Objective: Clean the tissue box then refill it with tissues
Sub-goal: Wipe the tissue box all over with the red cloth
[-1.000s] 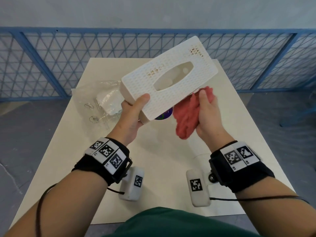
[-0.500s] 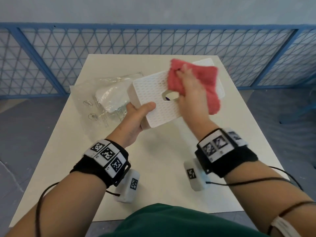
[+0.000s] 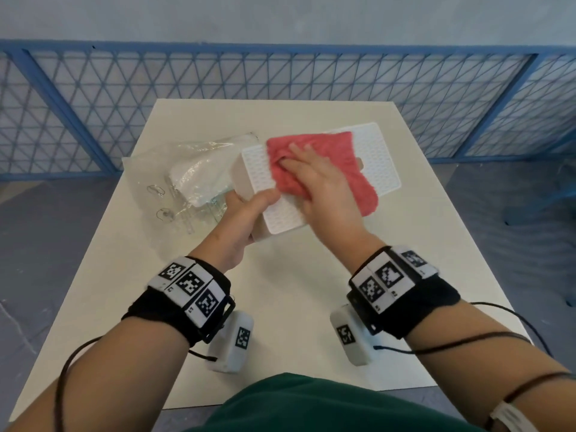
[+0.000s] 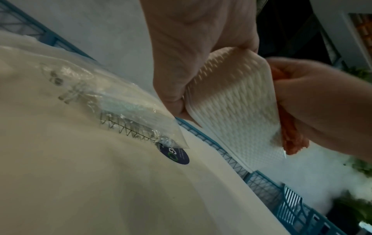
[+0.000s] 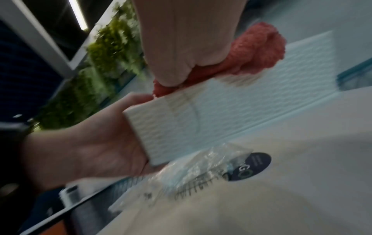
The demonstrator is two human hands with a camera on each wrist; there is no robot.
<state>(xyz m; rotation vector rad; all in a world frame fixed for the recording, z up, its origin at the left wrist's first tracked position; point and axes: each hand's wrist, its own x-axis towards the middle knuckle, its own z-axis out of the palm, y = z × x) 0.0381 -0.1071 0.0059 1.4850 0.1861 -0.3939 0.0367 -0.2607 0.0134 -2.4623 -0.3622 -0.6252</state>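
A white textured tissue box [image 3: 374,163] is held a little above the cream table [image 3: 280,291], its top facing up. My left hand [image 3: 246,210] grips its near left corner, thumb on top and fingers underneath. A red cloth [image 3: 336,157] lies spread over the middle of the top and hides the slot. My right hand [image 3: 314,179] presses the cloth down with fingers laid out flat. In the left wrist view the box [image 4: 231,108] sits between my left palm [image 4: 181,63] and the cloth [image 4: 292,136]. In the right wrist view the cloth [image 5: 261,52] bunches on the box [image 5: 221,114].
A clear plastic pack of white tissues [image 3: 199,176] lies on the table just left of the box. A round dark blue sticker [image 4: 177,155] sits on the table under the box. A blue mesh fence [image 3: 124,88] runs behind the table's far edge.
The box has come down from a raised tilt to nearly level over the table. My right hand brought the cloth from below the box onto its top and slid it left.
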